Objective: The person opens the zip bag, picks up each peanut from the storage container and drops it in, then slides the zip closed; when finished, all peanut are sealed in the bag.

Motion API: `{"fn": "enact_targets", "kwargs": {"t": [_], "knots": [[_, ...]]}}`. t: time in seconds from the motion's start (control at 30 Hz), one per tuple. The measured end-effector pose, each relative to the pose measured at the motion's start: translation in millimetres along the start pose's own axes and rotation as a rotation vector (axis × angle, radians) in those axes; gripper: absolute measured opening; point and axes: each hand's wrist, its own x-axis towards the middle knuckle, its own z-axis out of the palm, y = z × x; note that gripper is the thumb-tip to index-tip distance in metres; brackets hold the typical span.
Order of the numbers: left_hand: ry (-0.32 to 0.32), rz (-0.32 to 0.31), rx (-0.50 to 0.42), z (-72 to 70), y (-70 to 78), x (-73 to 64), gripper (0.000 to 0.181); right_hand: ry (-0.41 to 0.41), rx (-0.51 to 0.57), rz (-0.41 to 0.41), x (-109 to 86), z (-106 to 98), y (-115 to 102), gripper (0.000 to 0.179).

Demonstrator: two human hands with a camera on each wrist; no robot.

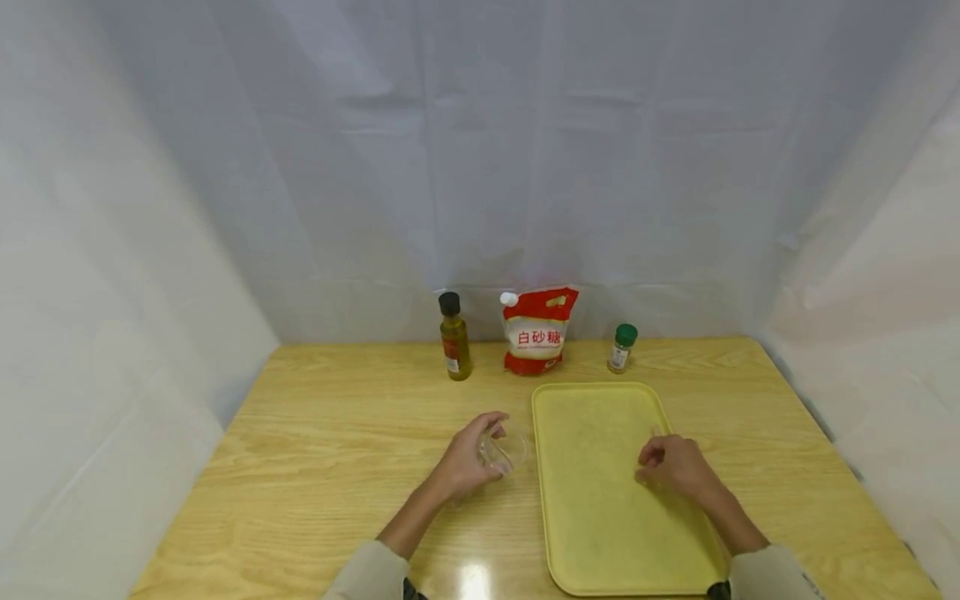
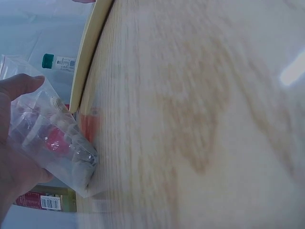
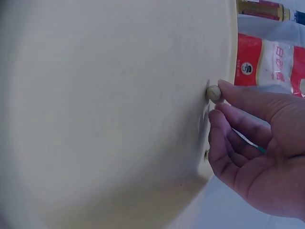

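Observation:
My left hand [image 1: 465, 462] holds a clear plastic bag [image 2: 52, 129] upright at the table, left of the yellow tray [image 1: 592, 500]. Thumb and fingers lie around its sides. Pale lumps show in the bottom of the bag. Over the right half of the tray is my right hand [image 1: 678, 467], the other fingers curled in toward the palm. Its thumb and index fingertips pinch a small round pale-brown ball [image 3: 214, 93], close to the tray's surface. Another tiny brownish piece [image 3: 206, 155] shows beside the curled fingers, mostly hidden by them.
Along the back of the wooden table [image 1: 315, 433] stand a dark-capped oil bottle [image 1: 455, 342], a red and white sugar pouch [image 1: 536, 333] with a white spout, and a green-capped spice jar [image 1: 622, 348]. Pale sheeting [image 1: 480, 167] closes off the back and sides.

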Motion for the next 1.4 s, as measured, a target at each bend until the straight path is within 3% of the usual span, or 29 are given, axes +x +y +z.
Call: {"fn": "enact_targets", "kwargs": {"t": [0.27,0.57,1.0,1.4], "knots": [[-0.001,-0.005,-0.008,0.4,0.5,-0.2,0.076,0.010,-0.004,-0.068,3.6,2.7,-3.4,0.008],[-0.005,-0.009,-0.019,1.1,0.0,-0.8,0.076,0.055,0.089,-0.148,18.0,17.3,-25.6,0.005],[-0.001,-0.005,-0.030,1.9,-1.0,1.0,0.076,0.038,0.320,-0.249,29.2,39.1,-82.4,0.008],[0.004,-0.024,-0.051,2.1,-0.1,1.0,0.076,-0.016,0.371,-0.321,41.5,59.8,-124.4,0.012]]}}
